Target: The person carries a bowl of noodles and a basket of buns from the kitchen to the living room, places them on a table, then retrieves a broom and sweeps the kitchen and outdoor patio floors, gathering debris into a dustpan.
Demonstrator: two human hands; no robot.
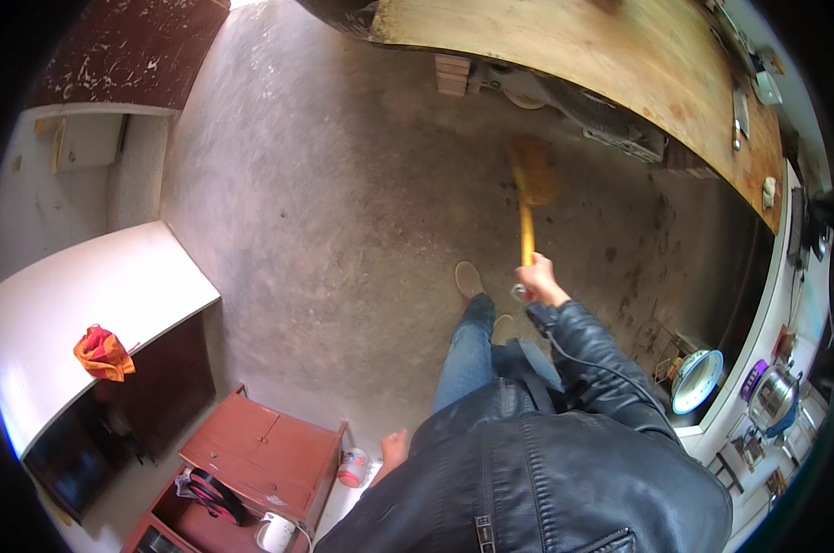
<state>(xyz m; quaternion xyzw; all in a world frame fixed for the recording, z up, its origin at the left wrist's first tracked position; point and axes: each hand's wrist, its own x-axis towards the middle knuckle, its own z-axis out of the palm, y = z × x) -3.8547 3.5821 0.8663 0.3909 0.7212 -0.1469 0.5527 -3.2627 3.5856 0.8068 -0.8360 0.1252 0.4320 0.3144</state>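
My right hand [542, 279] is closed around the yellow handle [527, 235] of a short broom. The broom's brownish-yellow bristle head [537, 175] is smeared by motion, low over the grey concrete floor [371, 203]. A pale round handle end pokes out below my fist. My left hand [395, 449] hangs by my left side, its fingers curled in, with nothing visible in it. Close to it stands a red and silver can [352, 466] on a white surface. My two shoes, one of them the left shoe [468, 278], are on the floor.
A long wooden worktop [573, 37] runs along the far right, with bricks [452, 74] and dark items beneath. An enamel basin [697, 382] stands at right. On the left are a white counter [149, 267] with an orange cloth bundle [104, 353] and a red-brown cabinet [265, 447].
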